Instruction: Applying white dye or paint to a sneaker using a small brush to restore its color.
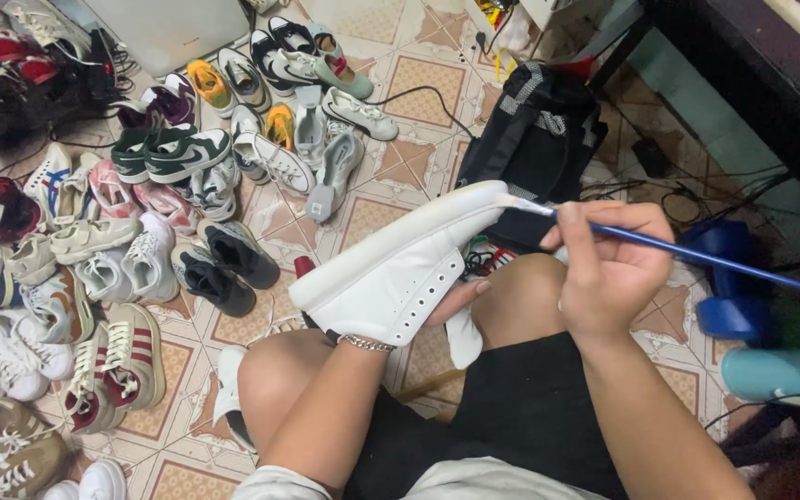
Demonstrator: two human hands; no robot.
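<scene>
A white high-top sneaker [400, 268] is held up over my knees, sole edge turned upward. My left hand [460, 298] is tucked inside and under it, only the fingertips showing past the ankle opening; a silver bracelet [366, 343] circles that wrist. My right hand [608, 268] grips a long blue-handled paintbrush [696, 256]. The brush's white tip [522, 206] touches the sneaker's sole rim near the toe. I sit in black shorts with both bare knees raised.
Several pairs of sneakers [141, 213] cover the patterned tile floor on the left. A black backpack [534, 139] lies ahead. Blue objects [729, 278] and a teal bottle [780, 375] sit at right, with cables and a dark table [752, 83] beyond.
</scene>
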